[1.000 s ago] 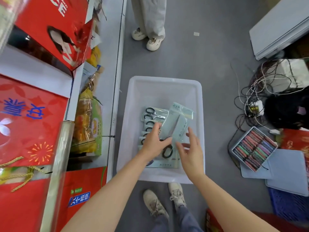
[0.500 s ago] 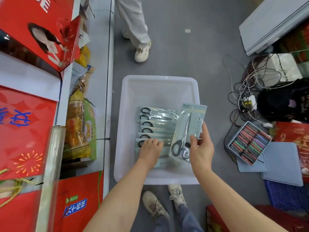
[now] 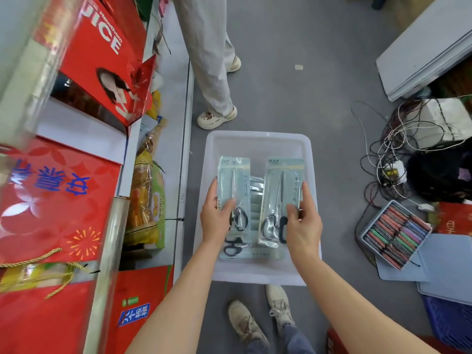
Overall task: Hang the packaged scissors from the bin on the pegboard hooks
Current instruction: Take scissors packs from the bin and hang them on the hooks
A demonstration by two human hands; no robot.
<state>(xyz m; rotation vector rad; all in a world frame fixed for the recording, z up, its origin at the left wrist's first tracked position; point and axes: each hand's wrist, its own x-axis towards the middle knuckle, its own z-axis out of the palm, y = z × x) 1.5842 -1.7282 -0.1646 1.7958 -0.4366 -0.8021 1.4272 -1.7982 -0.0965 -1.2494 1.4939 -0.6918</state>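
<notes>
Scissors packs now fill both my hands: my left hand [image 3: 215,221] grips one pack [image 3: 233,185] by its lower edge, thumb curled over the front, and my right hand [image 3: 302,221] pinches a second pack [image 3: 282,195] the same way. Half a second ago only the right hand held a pack while the left lay flat on the stack in the bin [image 3: 258,141]; a second ago both hands were working on a single pack. Both packs are lifted above the bin, header ends pointing away from me, side by side with a gap between them. I judge the picking step done for this round; carrying them to the pegboard comes next.

Beneath and between my hands more packs [image 3: 251,251] lie in the bin, overlapped so I cannot count them. The pegboard and its hooks are out of view, so I cannot tell how far I must turn. The hang holes in the headers are too small to make out. Left of my left hand the shelf [image 3: 166,175] goods are blurred. Beyond the bin another person's legs [image 3: 212,72] stand on the floor, cut off at the frame's top.
</notes>
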